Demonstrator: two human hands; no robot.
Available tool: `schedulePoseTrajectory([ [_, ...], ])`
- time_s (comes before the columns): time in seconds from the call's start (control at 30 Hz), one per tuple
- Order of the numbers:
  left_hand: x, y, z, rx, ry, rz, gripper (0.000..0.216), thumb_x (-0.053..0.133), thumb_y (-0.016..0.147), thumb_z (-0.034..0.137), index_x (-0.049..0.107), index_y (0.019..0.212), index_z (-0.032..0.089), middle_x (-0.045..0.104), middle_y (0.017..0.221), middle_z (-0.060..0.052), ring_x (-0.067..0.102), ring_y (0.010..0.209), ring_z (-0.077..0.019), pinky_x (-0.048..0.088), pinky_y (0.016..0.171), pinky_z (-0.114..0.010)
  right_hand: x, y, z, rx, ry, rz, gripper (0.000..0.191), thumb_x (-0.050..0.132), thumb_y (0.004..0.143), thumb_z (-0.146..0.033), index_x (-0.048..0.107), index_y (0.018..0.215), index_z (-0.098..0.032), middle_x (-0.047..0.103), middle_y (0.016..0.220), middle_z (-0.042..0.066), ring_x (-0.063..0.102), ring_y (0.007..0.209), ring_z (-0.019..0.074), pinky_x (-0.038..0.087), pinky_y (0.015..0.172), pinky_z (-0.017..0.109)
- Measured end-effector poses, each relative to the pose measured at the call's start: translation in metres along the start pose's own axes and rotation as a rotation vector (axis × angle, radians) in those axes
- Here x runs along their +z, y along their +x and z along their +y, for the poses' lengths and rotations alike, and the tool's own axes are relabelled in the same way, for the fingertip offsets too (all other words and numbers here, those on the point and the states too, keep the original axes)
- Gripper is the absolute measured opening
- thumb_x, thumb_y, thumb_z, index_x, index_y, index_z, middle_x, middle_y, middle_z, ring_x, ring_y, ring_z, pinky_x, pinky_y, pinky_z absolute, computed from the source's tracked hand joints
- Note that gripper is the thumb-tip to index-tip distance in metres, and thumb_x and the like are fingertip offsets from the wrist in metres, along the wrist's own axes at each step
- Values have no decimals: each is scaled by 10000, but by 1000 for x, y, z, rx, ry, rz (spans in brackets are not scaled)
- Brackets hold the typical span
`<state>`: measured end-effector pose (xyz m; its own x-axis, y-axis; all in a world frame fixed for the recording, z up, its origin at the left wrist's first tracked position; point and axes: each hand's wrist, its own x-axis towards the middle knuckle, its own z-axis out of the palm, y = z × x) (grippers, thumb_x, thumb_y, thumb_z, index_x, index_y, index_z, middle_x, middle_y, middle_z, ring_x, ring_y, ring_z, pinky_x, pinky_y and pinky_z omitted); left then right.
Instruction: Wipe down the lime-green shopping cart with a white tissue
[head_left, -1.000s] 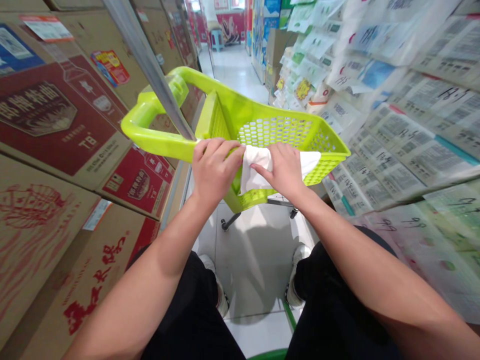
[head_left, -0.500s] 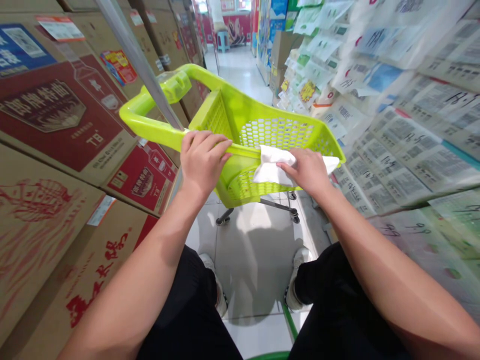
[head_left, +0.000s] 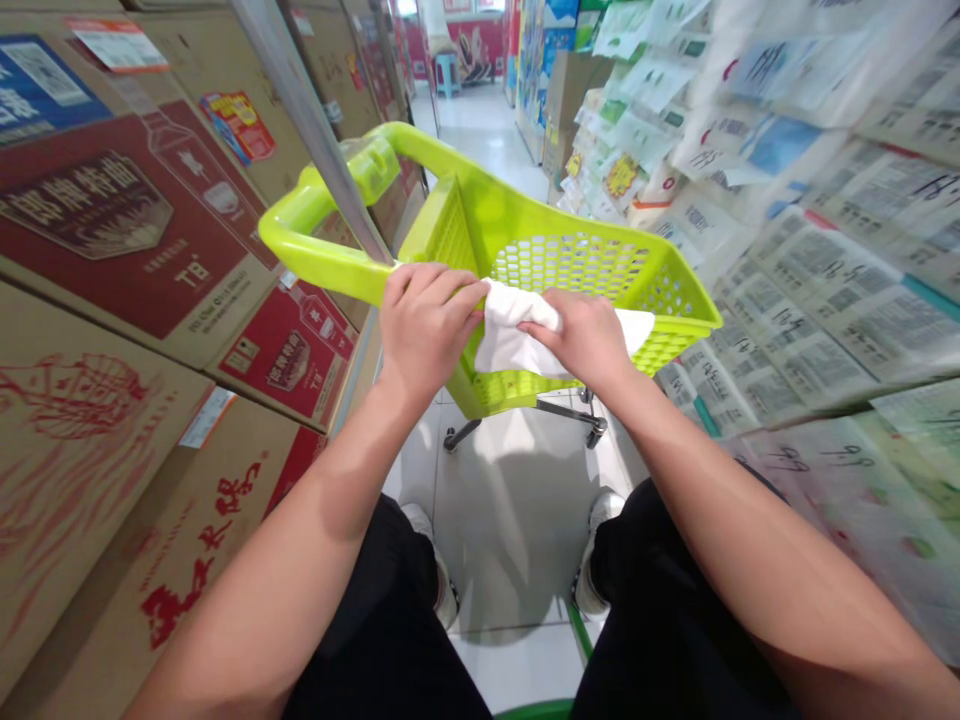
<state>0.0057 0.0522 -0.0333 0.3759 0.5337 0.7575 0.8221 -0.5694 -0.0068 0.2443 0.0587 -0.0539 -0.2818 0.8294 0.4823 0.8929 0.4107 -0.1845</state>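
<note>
While left hand [head_left: 429, 315] grips cart [head_left: 517, 212], right [head_left: 586, 335] clutches cloth [head_left: 511, 342]

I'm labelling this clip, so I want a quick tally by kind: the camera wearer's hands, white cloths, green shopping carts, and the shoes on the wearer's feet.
Hands (left hand, right hand): 2
White cloth: 1
Green shopping cart: 1
Shoes (left shoe, right shoe): 2
Total: 6

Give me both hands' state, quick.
Left hand: closed over the near rim of the cart.
Right hand: closed on the cloth, which lies over that same rim.
</note>
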Motion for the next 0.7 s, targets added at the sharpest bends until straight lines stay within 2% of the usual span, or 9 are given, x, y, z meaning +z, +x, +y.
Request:
schedulePoseTrajectory([
  [0.2,2,2,-22,-35,-15,1,241,720,948,216,762,1158,327,792,1192,-27,657,1158,-290,418,1094,-534,-11,-15,51,127,-141,-88,478,578,997,-667,729,961,-214,788,932,126,670,853,308,288,695,344],
  [0.33,2,2,-18,-46,-24,4,260,716,940,196,765,1148,344,796,1178,-23,652,1155,-293,421,1091,-543,-13,-22,64,181,-176,-84,527,574,975,-707,733,952,-205,785,931,138,665,843,313,296,707,351],
  [0.43,4,3,-4,-61,-32,-4,242,679,962,203,764,1140,344,793,1188,-20,645,1157,-294,417,1096,-545,-3,-18,49,201,-168,-13,523,571,978,-691,734,959,-194,779,964,162,668,903,344,337,766,384],
  [0.57,8,7,17,-62,-51,-14,246,655,974,206,766,1151,337,784,1206,-23,634,1164,-294,409,1104,-537,14,-3,10,175,-59,110,531,578,973,-697,736,1004,-191,774,1021,173,661,987,370,370,840,432],
  [0.63,10,9,21,-50,-56,-9,243,651,978,207,771,1141,341,786,1194,-23,636,1162,-289,412,1098,-529,20,4,-4,166,-10,167,525,582,977,-691,740,1038,-194,773,1043,168,656,1011,368,378,864,440],
  [0.7,10,10,19,-42,-53,-11,242,642,985,214,772,1141,345,787,1193,-23,640,1164,-288,415,1092,-529,23,9,-9,150,16,169,518,576,988,-679,743,1072,-196,773,1055,164,653,1025,364,383,876,439],
])
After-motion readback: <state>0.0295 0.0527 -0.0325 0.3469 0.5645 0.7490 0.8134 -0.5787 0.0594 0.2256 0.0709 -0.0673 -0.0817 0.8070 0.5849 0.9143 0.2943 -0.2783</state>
